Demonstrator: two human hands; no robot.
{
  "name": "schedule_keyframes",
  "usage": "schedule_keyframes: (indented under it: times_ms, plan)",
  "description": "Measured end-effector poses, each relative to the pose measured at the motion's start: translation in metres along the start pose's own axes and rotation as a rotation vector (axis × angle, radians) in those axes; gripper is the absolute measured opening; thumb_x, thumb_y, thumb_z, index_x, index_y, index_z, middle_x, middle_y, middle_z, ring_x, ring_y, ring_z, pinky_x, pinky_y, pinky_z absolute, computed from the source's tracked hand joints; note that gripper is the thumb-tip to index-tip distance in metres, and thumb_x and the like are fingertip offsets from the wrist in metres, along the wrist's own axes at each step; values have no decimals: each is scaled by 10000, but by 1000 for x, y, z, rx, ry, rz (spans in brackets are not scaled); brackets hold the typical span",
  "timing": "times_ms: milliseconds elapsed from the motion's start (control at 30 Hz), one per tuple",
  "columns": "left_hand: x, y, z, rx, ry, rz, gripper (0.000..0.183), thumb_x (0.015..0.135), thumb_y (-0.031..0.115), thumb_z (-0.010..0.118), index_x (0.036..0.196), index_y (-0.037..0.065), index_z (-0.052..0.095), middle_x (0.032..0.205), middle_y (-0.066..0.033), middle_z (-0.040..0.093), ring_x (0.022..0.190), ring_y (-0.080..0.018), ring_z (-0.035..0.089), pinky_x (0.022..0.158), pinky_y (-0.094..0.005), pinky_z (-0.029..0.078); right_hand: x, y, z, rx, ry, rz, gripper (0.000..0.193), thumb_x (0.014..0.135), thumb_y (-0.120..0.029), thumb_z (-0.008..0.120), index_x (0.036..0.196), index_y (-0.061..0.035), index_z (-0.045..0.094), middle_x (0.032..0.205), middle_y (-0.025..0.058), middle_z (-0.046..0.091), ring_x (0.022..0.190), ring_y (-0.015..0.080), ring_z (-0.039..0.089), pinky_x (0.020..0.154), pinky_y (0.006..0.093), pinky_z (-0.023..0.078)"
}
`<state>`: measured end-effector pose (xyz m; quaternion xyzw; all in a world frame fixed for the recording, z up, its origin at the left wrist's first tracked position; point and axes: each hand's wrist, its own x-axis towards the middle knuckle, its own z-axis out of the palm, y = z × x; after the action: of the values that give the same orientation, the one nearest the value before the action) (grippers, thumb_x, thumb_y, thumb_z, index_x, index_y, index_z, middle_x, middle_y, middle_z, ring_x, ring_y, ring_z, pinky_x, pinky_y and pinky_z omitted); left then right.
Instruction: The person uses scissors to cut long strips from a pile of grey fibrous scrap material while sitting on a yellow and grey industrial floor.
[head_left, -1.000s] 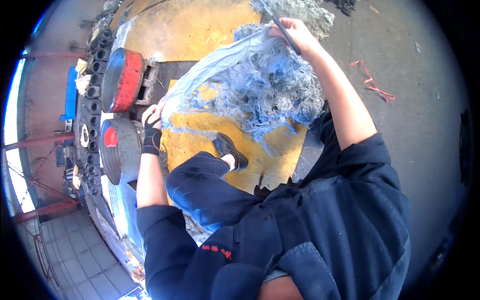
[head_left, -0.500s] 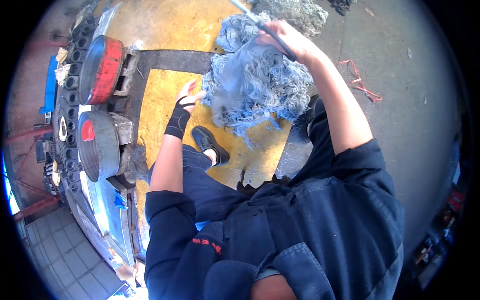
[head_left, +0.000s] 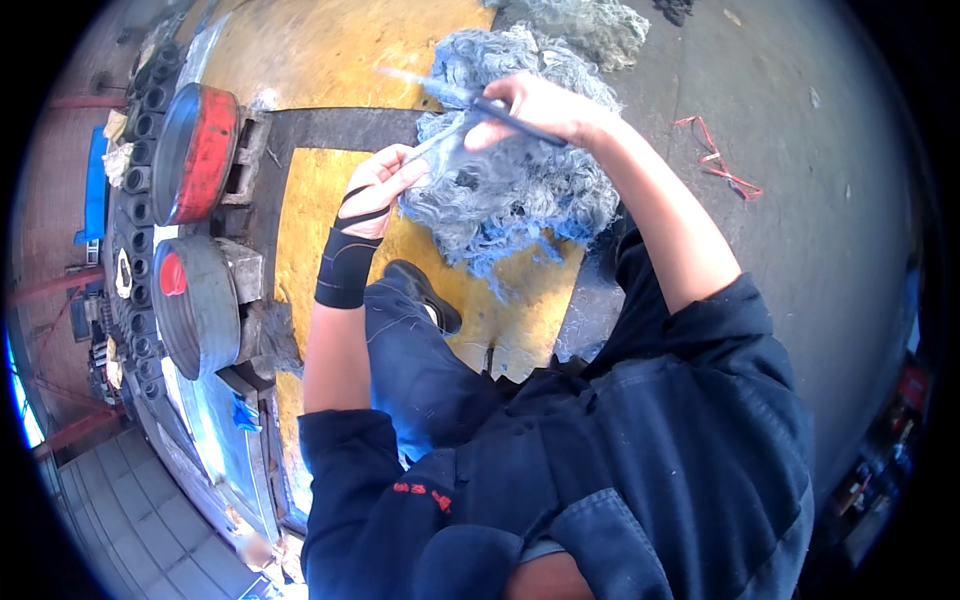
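A big tangled heap of grey-blue yarn (head_left: pixel 520 205) lies on the floor in front of me, partly over a yellow sheet. My right hand (head_left: pixel 535 110) is closed around the dark handle of a knife-like tool (head_left: pixel 520 122) above the heap. The tool's pale, slim blade points to the far left and is smeared by motion. At the heap's left edge, my left hand (head_left: pixel 385 180), with a black wrist support (head_left: pixel 345 268), pinches a stretched strand of yarn between thumb and fingers. That strand runs up toward the tool; where they meet is blurred.
To the left, a red-sided round drum (head_left: pixel 208 155) and a grey round drum (head_left: pixel 205 305) stand against concrete blocks (head_left: pixel 245 270). Yellow sheets (head_left: pixel 320 200) cover part of the floor. Red strapping (head_left: pixel 715 155) lies at the right; more yarn (head_left: pixel 590 25) sits at the far side.
My right hand has swung left and nearer, and the blade has dropped lower over the yarn. My left hand has moved to the heap's edge and closed on a strand.
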<state>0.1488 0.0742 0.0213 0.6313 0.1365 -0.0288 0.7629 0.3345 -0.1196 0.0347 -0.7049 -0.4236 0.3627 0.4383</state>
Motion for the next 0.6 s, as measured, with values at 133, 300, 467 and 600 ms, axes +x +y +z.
schedule_keyframes:
  times_ms: [133,300,467,600]
  plan:
    - [-5,-9,-5,-169,81,56,186,860,91,597,1014,-7,563,929,-49,629,846,-100,580,792,-225,431,4,-10,30,124,-134,19,627,533,-423,848,932,10,634,752,37,610,719,134,539,673,279,427]
    - [-10,-22,-16,-102,70,-60,224,825,64,627,1028,-12,572,977,-59,627,885,-109,581,838,-248,437,19,1,40,-169,20,18,394,623,-276,744,878,0,628,770,115,637,749,232,600,697,339,458]
    - [0,-20,-19,64,52,-235,325,796,114,671,1082,-10,579,921,-29,638,751,-61,575,626,-181,427,28,7,39,-580,174,-35,335,623,-193,690,894,-13,611,821,167,630,829,321,617,732,387,475]
    - [-3,-20,-37,-4,31,-305,378,782,133,686,1114,-17,585,936,-19,642,706,-28,545,580,-167,395,38,22,28,-589,148,130,516,534,-353,818,866,-15,614,826,144,639,801,297,620,718,371,489]
